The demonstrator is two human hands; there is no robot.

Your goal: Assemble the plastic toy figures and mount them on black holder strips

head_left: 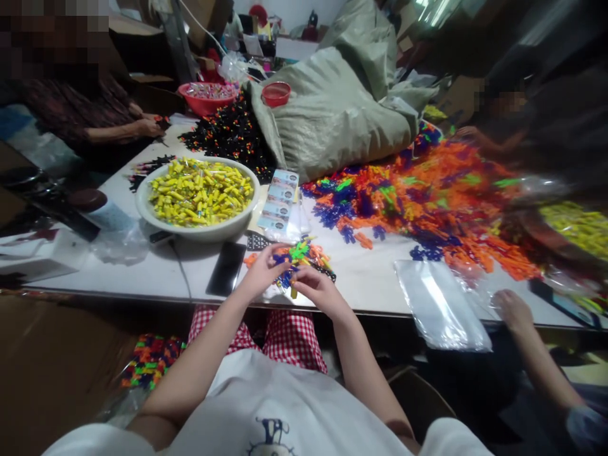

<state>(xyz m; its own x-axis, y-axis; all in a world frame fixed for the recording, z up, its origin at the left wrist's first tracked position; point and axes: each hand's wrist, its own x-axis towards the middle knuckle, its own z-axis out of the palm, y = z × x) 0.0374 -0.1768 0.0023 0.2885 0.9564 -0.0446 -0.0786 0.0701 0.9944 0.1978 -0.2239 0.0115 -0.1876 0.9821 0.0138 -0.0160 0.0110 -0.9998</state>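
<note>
Green-and-blue plastic bits [298,252] bunched between left hand [268,266] and right hand [317,288], both half-curled, can't tell if gripping; probably loads left in orange heap [418,190].

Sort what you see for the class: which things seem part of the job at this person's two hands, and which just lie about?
Likely part of the job:
left hand and right hand, at small coloured pieces
orange and blue pile
yellow pieces in the white basin

Probably just lying about:
dark phone
red dish on the sack
</note>
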